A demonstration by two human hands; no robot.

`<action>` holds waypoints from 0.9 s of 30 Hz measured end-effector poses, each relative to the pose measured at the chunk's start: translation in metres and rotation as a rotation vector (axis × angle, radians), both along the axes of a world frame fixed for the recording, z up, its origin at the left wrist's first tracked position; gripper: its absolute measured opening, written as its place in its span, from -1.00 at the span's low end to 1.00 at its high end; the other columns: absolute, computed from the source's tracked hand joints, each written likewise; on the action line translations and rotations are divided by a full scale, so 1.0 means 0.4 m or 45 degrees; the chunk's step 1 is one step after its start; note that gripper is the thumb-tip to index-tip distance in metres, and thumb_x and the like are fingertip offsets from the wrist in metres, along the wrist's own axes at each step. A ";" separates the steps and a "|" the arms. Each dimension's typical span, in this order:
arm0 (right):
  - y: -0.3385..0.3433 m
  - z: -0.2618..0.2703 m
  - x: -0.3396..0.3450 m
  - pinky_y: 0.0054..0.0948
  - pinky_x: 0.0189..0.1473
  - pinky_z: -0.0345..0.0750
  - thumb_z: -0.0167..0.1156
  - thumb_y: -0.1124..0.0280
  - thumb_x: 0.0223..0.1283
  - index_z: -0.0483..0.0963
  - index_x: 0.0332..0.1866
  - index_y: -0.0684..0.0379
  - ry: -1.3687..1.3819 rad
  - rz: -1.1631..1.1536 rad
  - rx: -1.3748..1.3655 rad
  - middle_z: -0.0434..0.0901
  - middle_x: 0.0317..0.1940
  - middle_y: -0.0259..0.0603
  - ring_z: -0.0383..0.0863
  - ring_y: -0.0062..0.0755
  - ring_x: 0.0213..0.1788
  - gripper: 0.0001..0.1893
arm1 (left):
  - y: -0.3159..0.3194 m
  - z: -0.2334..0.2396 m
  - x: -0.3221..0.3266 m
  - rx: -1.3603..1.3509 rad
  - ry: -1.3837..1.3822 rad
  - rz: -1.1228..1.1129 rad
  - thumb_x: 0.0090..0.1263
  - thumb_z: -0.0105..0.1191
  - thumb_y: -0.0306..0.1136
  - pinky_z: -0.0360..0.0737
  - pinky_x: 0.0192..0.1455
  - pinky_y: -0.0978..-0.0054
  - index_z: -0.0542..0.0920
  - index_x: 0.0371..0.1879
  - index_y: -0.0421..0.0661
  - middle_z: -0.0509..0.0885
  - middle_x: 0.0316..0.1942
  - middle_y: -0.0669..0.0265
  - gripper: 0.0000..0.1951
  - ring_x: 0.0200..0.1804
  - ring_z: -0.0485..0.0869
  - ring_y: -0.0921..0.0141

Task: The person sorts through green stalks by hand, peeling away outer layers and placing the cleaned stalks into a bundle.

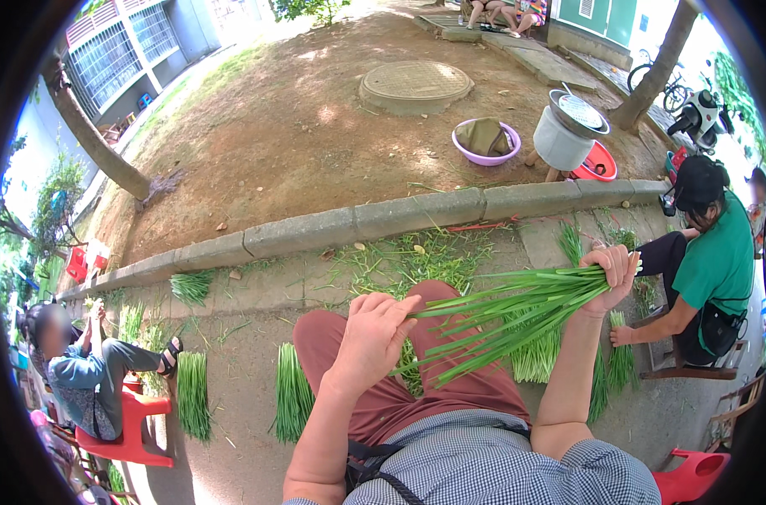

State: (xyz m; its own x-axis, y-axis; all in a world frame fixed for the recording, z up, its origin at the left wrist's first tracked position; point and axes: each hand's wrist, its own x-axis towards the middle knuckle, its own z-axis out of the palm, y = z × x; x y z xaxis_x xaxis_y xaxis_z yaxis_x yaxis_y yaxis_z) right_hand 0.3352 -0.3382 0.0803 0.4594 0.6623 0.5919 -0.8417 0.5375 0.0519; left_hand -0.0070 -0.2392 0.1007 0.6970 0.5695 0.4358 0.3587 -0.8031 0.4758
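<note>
My right hand is closed around the pale stem ends of a bunch of long green garlic chives. Their leaves fan out leftward above my lap. At the leaf tips, my left hand has its thumb and fingers pinched together, apparently on a few leaves. A tied-looking bundle of chives lies on the pavement left of my legs, and another pile lies by my right knee, partly hidden behind the held bunch. Loose green trimmings are scattered before my knees.
A stone kerb crosses ahead. Beyond it stand a purple basin with cloth and a red basin. One person sits at left near a chive bundle; another in green sits at right, a hand on chives.
</note>
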 end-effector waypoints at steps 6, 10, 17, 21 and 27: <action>-0.002 0.000 0.001 -0.56 -0.30 0.29 -0.12 0.27 0.41 0.13 -0.63 0.01 -0.013 -0.016 -0.026 0.11 -0.77 -0.56 0.14 -0.70 -0.72 -0.60 | -0.004 -0.013 0.003 -0.101 -0.143 0.039 0.14 0.16 -0.50 0.42 -0.06 0.39 0.66 -0.33 -0.14 0.61 -0.44 0.28 -0.88 -0.25 0.56 0.29; 0.000 -0.004 0.001 -0.54 -0.28 0.29 -0.12 0.28 0.41 0.12 -0.64 0.01 -0.027 -0.028 -0.058 0.11 -0.77 -0.54 0.13 -0.68 -0.71 -0.59 | -0.006 -0.011 0.015 -0.023 -0.303 0.090 0.08 0.13 -0.58 0.45 -0.15 0.40 0.63 -0.44 -0.16 0.59 -0.52 0.28 -0.92 -0.32 0.55 0.28; 0.027 -0.004 -0.034 -0.50 -0.27 0.28 -0.16 0.30 0.42 0.11 -0.65 0.02 -0.015 -0.077 -0.199 0.09 -0.77 -0.51 0.12 -0.64 -0.69 -0.59 | -0.003 -0.062 0.057 -0.849 -1.058 0.378 0.10 0.03 -0.63 0.40 -0.31 0.53 0.55 -0.53 -0.21 0.52 -0.62 0.36 -0.94 -0.46 0.45 0.44; 0.036 -0.021 -0.026 -0.51 -0.28 0.28 -0.13 0.32 0.40 0.09 -0.66 0.01 0.111 -0.091 -0.203 0.09 -0.76 -0.51 0.11 -0.63 -0.69 -0.59 | 0.063 -0.116 0.044 -1.215 -1.609 0.395 0.23 -0.02 -0.58 0.44 -0.30 0.56 0.57 -0.49 -0.19 0.56 -0.53 0.35 -0.90 -0.41 0.52 0.50; -0.018 -0.047 0.068 -0.45 -0.21 0.34 -0.14 0.33 0.39 0.08 -0.70 0.01 0.187 -0.301 -0.229 0.09 -0.75 -0.49 0.13 -0.61 -0.68 -0.57 | 0.141 -0.133 -0.044 -1.124 -1.315 0.529 0.37 0.09 -0.30 0.40 -0.34 0.64 0.66 -0.33 -0.14 0.64 -0.44 0.41 -0.82 -0.43 0.48 0.64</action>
State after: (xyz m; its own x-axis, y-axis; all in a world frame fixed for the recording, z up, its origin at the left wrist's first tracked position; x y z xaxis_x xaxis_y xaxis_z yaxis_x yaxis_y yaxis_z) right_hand 0.3623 -0.3454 0.0615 0.6847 0.6149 0.3912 -0.6831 0.7285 0.0504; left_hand -0.0246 -0.1827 0.0477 0.0060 0.9993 0.0374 -0.3205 -0.0335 0.9467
